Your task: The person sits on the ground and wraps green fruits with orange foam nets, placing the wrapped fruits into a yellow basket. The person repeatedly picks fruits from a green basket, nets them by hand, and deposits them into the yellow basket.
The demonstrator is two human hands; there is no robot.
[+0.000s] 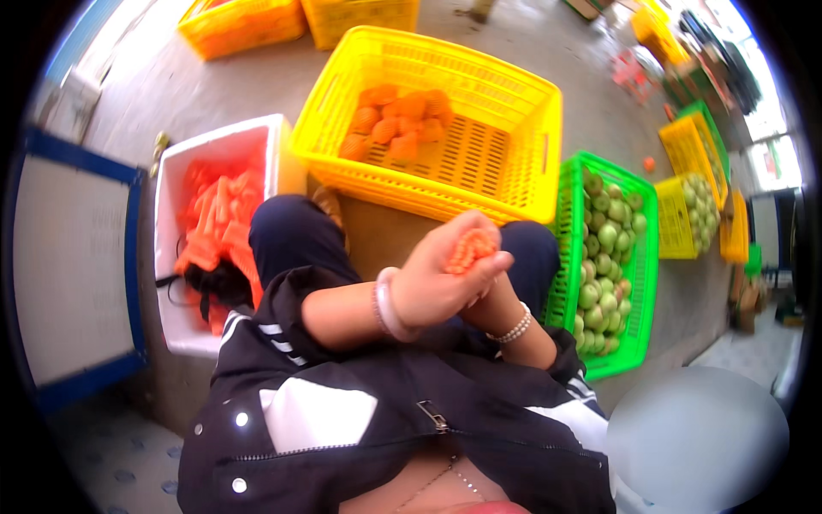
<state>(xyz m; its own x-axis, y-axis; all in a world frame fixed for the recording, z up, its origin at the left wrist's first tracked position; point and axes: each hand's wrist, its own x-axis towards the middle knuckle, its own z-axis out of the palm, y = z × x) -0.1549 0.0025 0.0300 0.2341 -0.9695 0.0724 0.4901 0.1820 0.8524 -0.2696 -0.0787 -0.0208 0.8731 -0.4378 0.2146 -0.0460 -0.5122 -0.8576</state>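
In front of my lap, my left hand (pixel 443 270) is closed around a bunched orange foam net sleeve (pixel 473 250), whose end shows between thumb and fingers. My right hand (pixel 485 299) is beneath and against it, mostly covered; whether it grips anything is hidden. Beyond my knees a yellow plastic crate (pixel 514 212) holds several pieces wrapped in orange foam nets (pixel 385 130), at its left part. To the right, a green plastic crate (pixel 648 257) contains many pale green round fruits (pixel 607 302). On the left, a white foam box (pixel 276 138) is filled with orange foam nets (pixel 221 205).
A black item with straps (pixel 221 289) lies on the nets in the foam box. More yellow crates (pixel 241 32) stand at the top left. At right are a yellow crate of green fruits (pixel 671 221) and other crates. A blue-framed panel (pixel 77 263) stands far left.
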